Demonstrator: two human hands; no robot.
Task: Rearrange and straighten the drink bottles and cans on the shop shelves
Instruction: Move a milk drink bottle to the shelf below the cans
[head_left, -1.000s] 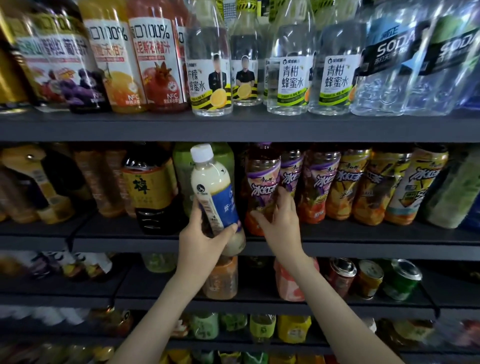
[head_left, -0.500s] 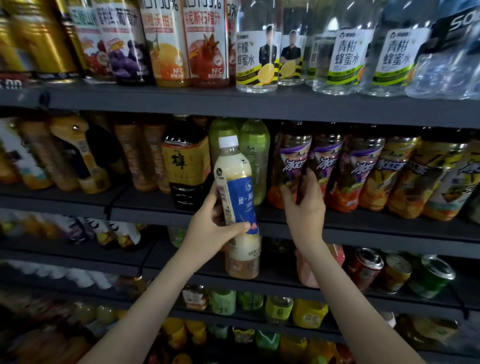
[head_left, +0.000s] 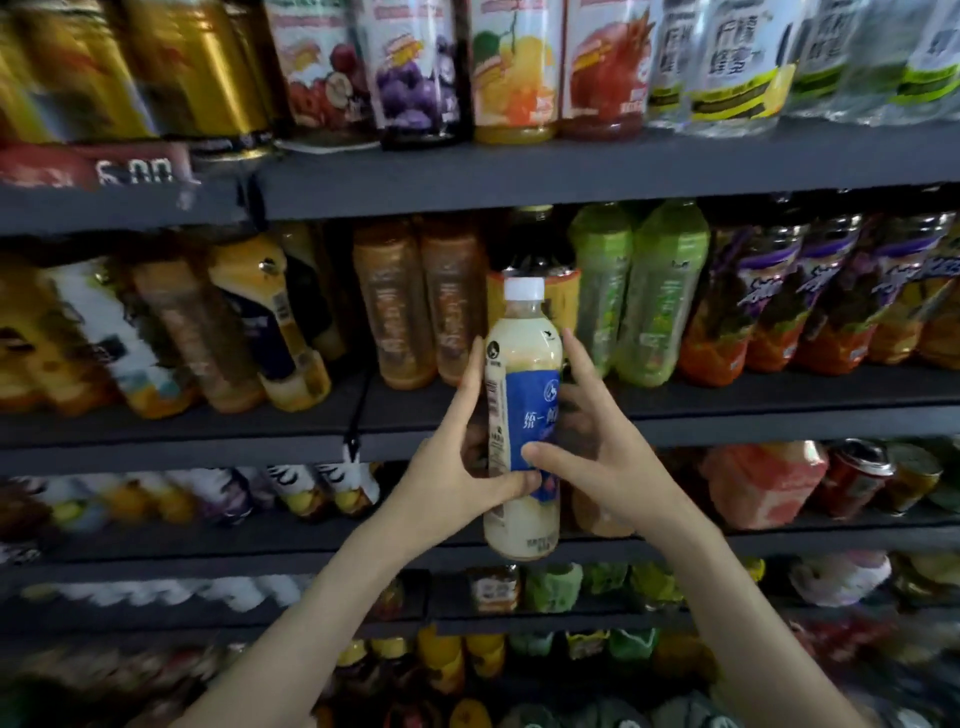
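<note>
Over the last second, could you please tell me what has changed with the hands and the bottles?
The right hand left the purple-labelled bottles on the shelf, moved left and took hold of the blue-labelled bottle. The left hand kept gripping that bottle, upright, in front of the shelves.

Cream bottle (head_left: 522, 415), blue label, upright, off shelf.
</note>
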